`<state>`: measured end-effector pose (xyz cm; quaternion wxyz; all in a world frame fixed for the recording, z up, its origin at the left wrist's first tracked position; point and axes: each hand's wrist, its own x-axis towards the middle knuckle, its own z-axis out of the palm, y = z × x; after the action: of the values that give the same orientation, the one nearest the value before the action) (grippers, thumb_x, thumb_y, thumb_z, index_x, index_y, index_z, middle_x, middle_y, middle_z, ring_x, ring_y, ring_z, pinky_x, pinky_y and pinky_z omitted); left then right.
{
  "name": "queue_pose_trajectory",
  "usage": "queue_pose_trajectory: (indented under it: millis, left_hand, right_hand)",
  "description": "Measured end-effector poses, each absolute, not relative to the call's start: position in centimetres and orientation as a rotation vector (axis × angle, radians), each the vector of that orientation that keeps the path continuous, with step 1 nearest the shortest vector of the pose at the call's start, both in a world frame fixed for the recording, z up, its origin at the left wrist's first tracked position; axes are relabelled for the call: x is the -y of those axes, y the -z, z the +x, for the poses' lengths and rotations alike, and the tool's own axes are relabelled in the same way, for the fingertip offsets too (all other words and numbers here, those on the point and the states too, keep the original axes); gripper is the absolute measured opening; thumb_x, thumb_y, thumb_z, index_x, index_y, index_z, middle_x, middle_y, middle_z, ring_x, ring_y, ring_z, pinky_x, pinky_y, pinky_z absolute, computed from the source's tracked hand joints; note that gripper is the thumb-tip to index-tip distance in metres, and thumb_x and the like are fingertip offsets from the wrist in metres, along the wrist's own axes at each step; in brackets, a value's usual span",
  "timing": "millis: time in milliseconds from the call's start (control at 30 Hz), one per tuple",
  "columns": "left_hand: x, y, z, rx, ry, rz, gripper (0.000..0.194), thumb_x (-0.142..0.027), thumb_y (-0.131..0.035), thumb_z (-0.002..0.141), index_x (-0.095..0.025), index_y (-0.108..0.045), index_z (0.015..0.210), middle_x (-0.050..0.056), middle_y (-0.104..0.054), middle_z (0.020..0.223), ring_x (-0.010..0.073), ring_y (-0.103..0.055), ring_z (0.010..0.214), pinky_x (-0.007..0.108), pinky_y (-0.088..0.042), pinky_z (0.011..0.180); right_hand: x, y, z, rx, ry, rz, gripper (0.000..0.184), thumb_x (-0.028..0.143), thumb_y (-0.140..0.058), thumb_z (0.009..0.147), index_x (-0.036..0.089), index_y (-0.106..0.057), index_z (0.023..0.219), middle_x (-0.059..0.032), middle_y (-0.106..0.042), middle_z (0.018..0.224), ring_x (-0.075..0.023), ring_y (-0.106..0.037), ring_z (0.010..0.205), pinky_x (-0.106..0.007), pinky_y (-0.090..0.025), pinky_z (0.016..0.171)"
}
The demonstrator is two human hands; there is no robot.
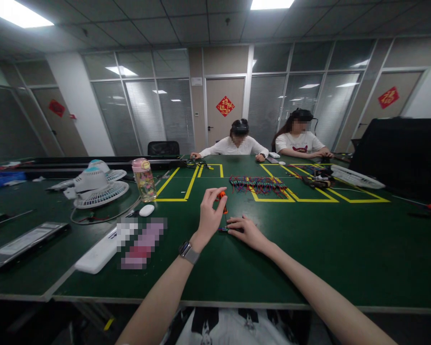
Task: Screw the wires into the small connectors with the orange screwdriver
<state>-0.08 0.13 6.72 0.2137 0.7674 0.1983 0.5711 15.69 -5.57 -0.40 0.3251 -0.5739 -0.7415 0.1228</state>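
Fingers of your left hand [209, 218] clamp an orange-and-black screwdriver [221, 194], nearer you than the red-and-blue wired bundle [260, 186]. Your right hand's [250, 234] slightly spread fingers meet a small dark component [222, 230] at its tip; work looks underway, remainder unclear.

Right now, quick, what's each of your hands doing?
Left hand: closed, thumb and fingertips pinching the orange screwdriver upright.
Right hand: fingers at the small part on the table; grip can't be told.
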Motion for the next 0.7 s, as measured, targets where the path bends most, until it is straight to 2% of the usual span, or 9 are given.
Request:
queue_pose_trajectory:
  millis: [100,300,467,700]
  left_hand:
    - [-0.06,-6.75,-0.09,-0.574,-1.595,2.144,0.023,-0.027,-0.050,0.091,-0.022,-0.060,0.110,0.003,-0.055,0.096,0.0134,-0.055,0.083,0.026,-0.046,0.077]
    - [0.00,-6.82,-0.20,-0.555,-1.567,2.124,0.026,-0.021,-0.040,0.094,-0.020,-0.057,0.113,0.005,-0.058,0.099,0.0146,-0.056,0.089,0.028,-0.045,0.082]
    - [0.09,-6.87,-0.18,-0.596,-1.588,2.139,0.019,-0.027,-0.048,0.091,-0.021,-0.061,0.104,0.004,-0.056,0.096,0.0136,-0.055,0.083,0.026,-0.046,0.076]
    - [-0.04,-6.78,-0.14,-0.557,-1.553,2.131,0.026,-0.025,-0.039,0.095,-0.021,-0.057,0.114,0.005,-0.058,0.101,0.0149,-0.056,0.092,0.029,-0.045,0.083]
  right_hand:
    - [5.49,0.54,15.71,1.935,-0.327,-1.504,0.021,0.034,-0.058,0.085,0.026,-0.072,0.099,-0.0080,-0.066,0.117,-0.0265,-0.055,0.118,-0.060,-0.016,0.108]
    - [5.50,0.51,15.74,1.937,-0.322,-1.503,0.021,0.034,-0.058,0.085,0.026,-0.072,0.099,-0.0080,-0.067,0.117,-0.0266,-0.056,0.117,-0.061,-0.017,0.108]
    - [5.48,0.49,15.75,1.944,-0.313,-1.498,0.022,0.035,-0.057,0.086,0.026,-0.072,0.098,-0.0084,-0.067,0.116,-0.0268,-0.056,0.117,-0.061,-0.017,0.108]
    - [5.36,0.70,15.92,1.948,-0.312,-1.505,0.021,0.035,-0.058,0.085,0.027,-0.072,0.099,-0.0075,-0.067,0.116,-0.0261,-0.056,0.116,-0.060,-0.018,0.108]
